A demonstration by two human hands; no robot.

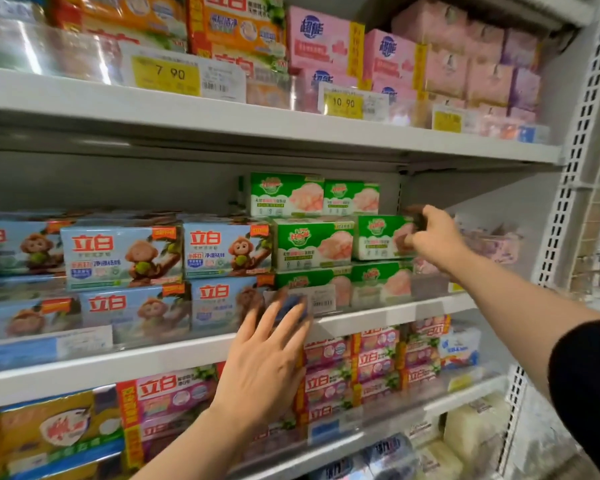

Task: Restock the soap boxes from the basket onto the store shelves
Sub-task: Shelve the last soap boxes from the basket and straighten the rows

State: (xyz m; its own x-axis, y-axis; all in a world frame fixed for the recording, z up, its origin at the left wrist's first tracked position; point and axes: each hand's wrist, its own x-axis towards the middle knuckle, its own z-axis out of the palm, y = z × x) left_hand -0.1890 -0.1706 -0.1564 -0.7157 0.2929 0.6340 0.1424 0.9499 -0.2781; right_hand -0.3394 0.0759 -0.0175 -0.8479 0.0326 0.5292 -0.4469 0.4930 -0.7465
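The green box (383, 237) is sitting atop the middle shelf's (395, 311) stack; the right hand (433, 237) is pinching its right end. It looks light, stiff, slick: best held by the short ends. The left hand (264, 368) is resting flat, fingers spread, holding nothing.

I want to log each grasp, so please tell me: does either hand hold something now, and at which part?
The right hand touches the right end of a green soap box; whether it grips is unclear. The left hand, fingers straight, holds nothing.
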